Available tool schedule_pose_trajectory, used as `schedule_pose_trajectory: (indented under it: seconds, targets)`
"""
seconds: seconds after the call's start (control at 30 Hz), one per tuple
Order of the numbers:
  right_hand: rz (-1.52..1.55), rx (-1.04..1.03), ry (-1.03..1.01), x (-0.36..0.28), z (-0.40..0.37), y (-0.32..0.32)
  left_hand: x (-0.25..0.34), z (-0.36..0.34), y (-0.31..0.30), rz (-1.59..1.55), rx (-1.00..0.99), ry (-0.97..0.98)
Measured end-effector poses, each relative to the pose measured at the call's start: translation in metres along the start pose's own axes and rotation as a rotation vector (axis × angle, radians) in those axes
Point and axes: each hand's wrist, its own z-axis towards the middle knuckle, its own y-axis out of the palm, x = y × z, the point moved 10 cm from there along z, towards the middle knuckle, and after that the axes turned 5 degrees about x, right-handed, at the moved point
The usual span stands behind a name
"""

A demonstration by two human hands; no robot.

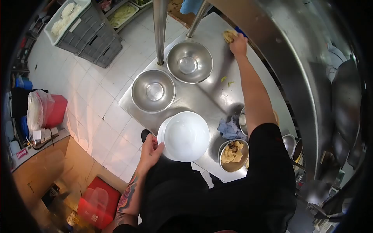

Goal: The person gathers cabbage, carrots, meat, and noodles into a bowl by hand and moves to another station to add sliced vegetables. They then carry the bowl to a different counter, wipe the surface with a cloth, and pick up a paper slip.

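My left hand (150, 153) grips the left rim of a white bowl (186, 136), which is nested in a second white one just behind it, near the table's front left edge. My right arm stretches to the far right of the steel table, where my right hand (238, 46) is closed on a yellowish, noodle-like clump (230, 36); I cannot tell exactly what it is. Beyond the white bowls stand two steel mixing bowls (154, 91), side by side, with only their bare inner surfaces showing.
A steel bowl of pale yellow pieces (232, 152) stands near my body, beside a crumpled blue cloth (230, 128). Green scraps (230, 83) lie on the table (210, 97). Metal posts (159, 31) rise at its far left. A grey crate (91, 39) stands on the tiled floor.
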Motion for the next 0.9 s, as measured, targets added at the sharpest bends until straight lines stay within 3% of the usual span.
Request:
schedule_pose_trajectory:
  seconds: [0.07,0.13,0.2,0.23,0.3,0.33,0.4,0.43,0.6,0.63,0.7,0.73,0.8,0.83,0.9]
  targets:
    - [0.043,0.062,-0.030,-0.029,-0.003,0.002,0.003,-0.005,0.003,-0.031,-0.023,-0.018]
    - [0.388,-0.153,0.129,-0.052,-0.029,-0.019,-0.001,-0.007,0.006,-0.095,-0.027,-0.003]
    - [0.351,-0.242,-0.130,-0.090,-0.074,-0.082,-0.005,-0.001,0.009,-0.158,-0.045,0.029]
    - [0.336,-0.240,-0.119,-0.086,-0.091,-0.097,-0.010,0.003,0.009,-0.178,-0.058,0.040]
    - [0.648,-0.497,-0.053,-0.075,-0.142,-0.091,-0.010,0.004,0.006,-0.197,-0.082,0.043]
    - [0.642,-0.496,-0.042,-0.059,-0.150,-0.090,-0.006,0.005,0.006,-0.188,-0.097,0.054]
    - [1.127,-0.522,0.241,-0.016,-0.153,-0.077,0.001,0.006,0.004,-0.177,-0.111,0.073]
    - [1.129,-0.513,0.250,-0.007,-0.151,-0.073,0.007,0.005,0.002,-0.167,-0.118,0.074]
    - [-0.405,-0.503,0.106,0.066,-0.164,-0.074,0.021,-0.004,-0.022,-0.091,-0.157,0.076]
    - [-0.419,-0.506,0.129,0.057,-0.178,-0.071,0.025,-0.004,-0.025,-0.084,-0.183,0.077]
    - [-0.587,-0.277,0.424,0.035,-0.203,-0.083,0.032,-0.004,-0.037,-0.067,-0.231,0.068]
    - [-0.602,-0.280,0.440,0.022,-0.197,-0.097,0.036,-0.001,-0.043,-0.063,-0.252,0.066]
    - [-0.537,-0.787,0.692,0.021,-0.222,-0.095,0.046,0.004,-0.054,-0.082,-0.307,0.085]
    - [-0.551,-0.787,0.706,0.018,-0.222,-0.097,0.049,0.010,-0.059,-0.084,-0.325,0.084]
    - [-0.471,-0.887,0.925,0.017,-0.241,-0.089,0.054,0.020,-0.067,-0.023,-0.419,0.067]
